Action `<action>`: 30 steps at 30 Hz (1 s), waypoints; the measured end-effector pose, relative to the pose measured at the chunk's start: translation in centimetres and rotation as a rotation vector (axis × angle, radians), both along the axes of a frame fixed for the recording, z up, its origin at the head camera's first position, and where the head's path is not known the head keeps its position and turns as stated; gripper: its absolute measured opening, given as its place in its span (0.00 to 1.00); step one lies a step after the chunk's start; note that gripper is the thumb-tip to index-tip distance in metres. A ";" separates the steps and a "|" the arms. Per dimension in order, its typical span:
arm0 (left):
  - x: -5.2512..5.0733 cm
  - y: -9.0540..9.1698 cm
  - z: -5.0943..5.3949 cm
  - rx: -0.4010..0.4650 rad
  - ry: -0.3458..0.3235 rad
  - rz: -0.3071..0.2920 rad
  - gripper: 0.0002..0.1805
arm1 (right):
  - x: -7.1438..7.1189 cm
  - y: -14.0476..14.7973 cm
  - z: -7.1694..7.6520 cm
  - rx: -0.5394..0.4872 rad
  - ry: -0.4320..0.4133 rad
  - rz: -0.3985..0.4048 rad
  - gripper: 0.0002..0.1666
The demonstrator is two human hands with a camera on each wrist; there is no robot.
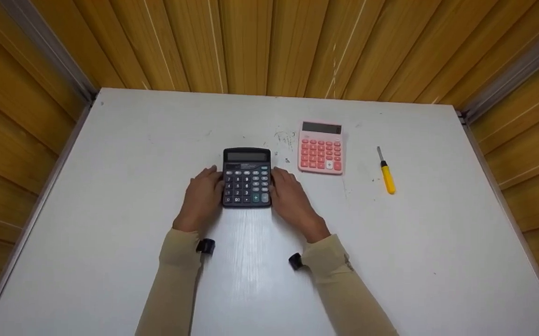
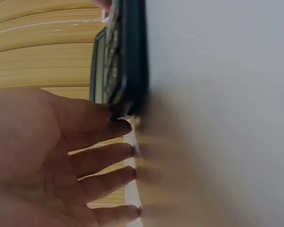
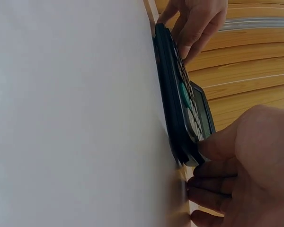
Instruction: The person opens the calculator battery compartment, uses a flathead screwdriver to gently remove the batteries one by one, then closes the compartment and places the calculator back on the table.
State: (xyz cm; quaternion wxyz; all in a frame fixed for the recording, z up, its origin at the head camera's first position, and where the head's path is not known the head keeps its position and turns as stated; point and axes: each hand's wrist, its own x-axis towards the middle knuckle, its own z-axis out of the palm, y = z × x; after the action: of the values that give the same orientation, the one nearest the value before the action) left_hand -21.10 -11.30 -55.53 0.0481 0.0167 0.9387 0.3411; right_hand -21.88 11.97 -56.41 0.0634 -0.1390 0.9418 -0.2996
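Observation:
A black desk calculator lies face up at the middle of the table, its display at the far end. On its left side my left hand holds the edge. The left wrist view shows that thumb and index finger meeting at the calculator's side, while the other fingers are spread with their tips at the tabletop. My right hand grips the opposite edge. In the right wrist view its thumb presses the calculator's near corner, with the other fingers bent beside and below it.
A pink calculator lies to the right of the black one, farther back. Beyond it on the right is a screwdriver with a yellow handle. The white table has dark marks near its middle. Wood-patterned panels stand behind and beside it.

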 end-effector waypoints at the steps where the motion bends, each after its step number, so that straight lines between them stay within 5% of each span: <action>1: -0.3 0.0 0.3 0.012 -0.002 -0.001 0.21 | -0.1 0.1 0.1 -0.003 0.009 -0.005 0.29; 7: -1.5 0.4 0.6 0.020 -0.014 -0.015 0.20 | -1.1 0.9 0.3 -0.025 -0.019 -0.008 0.30; 13: -0.8 -0.3 0.0 0.031 -0.015 0.001 0.20 | -1.1 1.1 -0.1 -0.066 -0.079 -0.005 0.31; 21: -0.1 -0.8 -0.6 -0.025 0.017 -0.017 0.22 | -0.6 1.0 -0.1 -0.081 -0.026 -0.002 0.30; 30: 0.2 -0.3 -0.1 -0.085 -0.024 -0.073 0.25 | -0.5 1.0 0.6 0.039 -0.005 0.031 0.32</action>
State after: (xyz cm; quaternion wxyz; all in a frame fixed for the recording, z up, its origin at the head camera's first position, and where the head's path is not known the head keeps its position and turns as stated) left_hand -20.94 -11.57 -55.66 0.0726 0.0448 0.9504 0.2992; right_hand -22.41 12.95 -55.81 0.0730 -0.1517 0.9450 -0.2805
